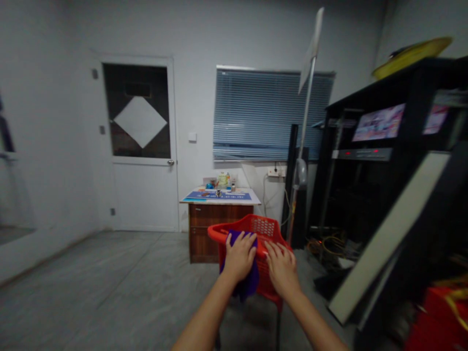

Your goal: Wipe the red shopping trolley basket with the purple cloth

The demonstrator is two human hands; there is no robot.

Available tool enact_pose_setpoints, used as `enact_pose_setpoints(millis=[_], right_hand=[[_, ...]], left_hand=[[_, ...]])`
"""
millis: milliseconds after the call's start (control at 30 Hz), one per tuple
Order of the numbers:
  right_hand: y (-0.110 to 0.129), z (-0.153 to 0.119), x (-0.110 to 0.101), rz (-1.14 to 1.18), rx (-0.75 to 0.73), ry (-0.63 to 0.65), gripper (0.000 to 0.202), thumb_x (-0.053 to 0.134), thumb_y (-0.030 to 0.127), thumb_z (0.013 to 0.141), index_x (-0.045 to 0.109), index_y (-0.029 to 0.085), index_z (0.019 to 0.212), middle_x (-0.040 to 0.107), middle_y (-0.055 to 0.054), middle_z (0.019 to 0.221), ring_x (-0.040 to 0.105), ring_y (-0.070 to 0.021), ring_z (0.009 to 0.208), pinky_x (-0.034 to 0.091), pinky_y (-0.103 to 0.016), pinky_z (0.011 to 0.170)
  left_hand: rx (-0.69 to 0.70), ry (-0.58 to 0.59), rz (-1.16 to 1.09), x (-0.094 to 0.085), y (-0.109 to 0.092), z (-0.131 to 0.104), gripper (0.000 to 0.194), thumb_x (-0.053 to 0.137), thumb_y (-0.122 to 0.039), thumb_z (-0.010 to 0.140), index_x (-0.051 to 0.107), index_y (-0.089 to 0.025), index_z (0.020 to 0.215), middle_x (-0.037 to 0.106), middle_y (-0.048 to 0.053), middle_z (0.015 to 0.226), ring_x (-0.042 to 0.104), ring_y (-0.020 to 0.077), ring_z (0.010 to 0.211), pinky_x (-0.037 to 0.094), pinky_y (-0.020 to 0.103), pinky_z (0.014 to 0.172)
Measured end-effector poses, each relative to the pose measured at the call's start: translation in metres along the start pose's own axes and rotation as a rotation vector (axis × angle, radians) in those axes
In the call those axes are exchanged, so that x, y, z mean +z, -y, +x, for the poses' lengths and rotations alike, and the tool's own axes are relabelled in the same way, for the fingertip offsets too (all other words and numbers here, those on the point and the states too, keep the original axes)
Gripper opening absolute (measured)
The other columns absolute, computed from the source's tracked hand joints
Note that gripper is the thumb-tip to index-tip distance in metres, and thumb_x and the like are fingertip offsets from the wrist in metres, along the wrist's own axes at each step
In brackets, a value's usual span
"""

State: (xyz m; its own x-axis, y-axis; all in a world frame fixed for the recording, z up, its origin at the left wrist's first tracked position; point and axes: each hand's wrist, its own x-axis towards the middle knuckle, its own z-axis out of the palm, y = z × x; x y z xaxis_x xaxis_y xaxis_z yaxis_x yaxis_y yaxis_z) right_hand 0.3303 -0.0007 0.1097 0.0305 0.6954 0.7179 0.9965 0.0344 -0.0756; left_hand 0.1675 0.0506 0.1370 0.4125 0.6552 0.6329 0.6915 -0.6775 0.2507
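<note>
A red plastic chair (268, 278) stands right in front of me, with small holes in one of its panels. Over its near rim hangs a purple cloth (248, 282). My left hand (239, 256) lies on that cloth, its fingers curled over it where it crosses the rim. My right hand (283, 268) rests on the chair's rim to the right of the cloth. Its fingers are stretched out and slightly apart, with nothing held in them. The palms of both hands are hidden.
Beyond the chair stands a brown cabinet (204, 229) with small bottles and a blue printed sheet on top. A white door (144, 195) is at the left. On the right are a black rack (365, 190), a leaning pale board (389, 234) and cables on the floor.
</note>
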Motion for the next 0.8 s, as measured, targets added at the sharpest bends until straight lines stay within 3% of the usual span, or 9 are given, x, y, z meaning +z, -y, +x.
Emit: enact_pose_setpoints(millis=[233,467,667,800], right_hand=[[-0.013,-0.006,0.016,0.069,-0.045,-0.093,0.04,0.035,0.024,0.094,0.055,0.016,0.128,0.058,-0.008,0.131,0.046,-0.0228,0.122,0.034,-0.04,0.104],[0.0,-0.004,0.02,0.092,-0.064,-0.118,0.04,0.035,0.024,0.094,0.054,0.022,0.128,0.059,-0.005,0.13,0.046,-0.0214,0.123,0.034,-0.04,0.104],[0.002,-0.004,0.022,0.104,-0.086,-0.137,0.039,0.034,0.023,0.094,0.056,0.021,0.126,0.06,-0.005,0.128,0.046,-0.0215,0.124,0.03,-0.044,0.108],[0.003,-0.003,0.022,0.143,-0.071,-0.157,0.039,0.033,0.023,0.093,0.058,0.021,0.124,0.061,-0.006,0.127,0.047,-0.0219,0.122,0.033,-0.044,0.106]], left_hand=[[-0.098,-0.019,0.003,-0.009,0.018,0.0,0.04,0.039,-0.029,0.097,0.044,-0.034,0.137,0.055,-0.001,0.139,0.039,0.0206,0.135,0.008,0.055,0.115],[0.089,0.001,0.054,-0.001,0.009,-0.005,0.044,0.041,-0.034,0.097,0.038,-0.038,0.141,0.053,-0.001,0.141,0.037,0.0208,0.136,0.009,0.054,0.116],[-0.021,-0.049,0.053,-0.003,0.017,-0.006,0.043,0.039,-0.031,0.098,0.039,-0.035,0.141,0.053,0.0,0.141,0.038,0.0212,0.136,0.011,0.055,0.115],[0.098,-0.017,0.07,0.0,0.012,-0.012,0.046,0.042,-0.033,0.097,0.036,-0.038,0.142,0.049,-0.001,0.144,0.035,0.0212,0.137,0.012,0.053,0.115]])
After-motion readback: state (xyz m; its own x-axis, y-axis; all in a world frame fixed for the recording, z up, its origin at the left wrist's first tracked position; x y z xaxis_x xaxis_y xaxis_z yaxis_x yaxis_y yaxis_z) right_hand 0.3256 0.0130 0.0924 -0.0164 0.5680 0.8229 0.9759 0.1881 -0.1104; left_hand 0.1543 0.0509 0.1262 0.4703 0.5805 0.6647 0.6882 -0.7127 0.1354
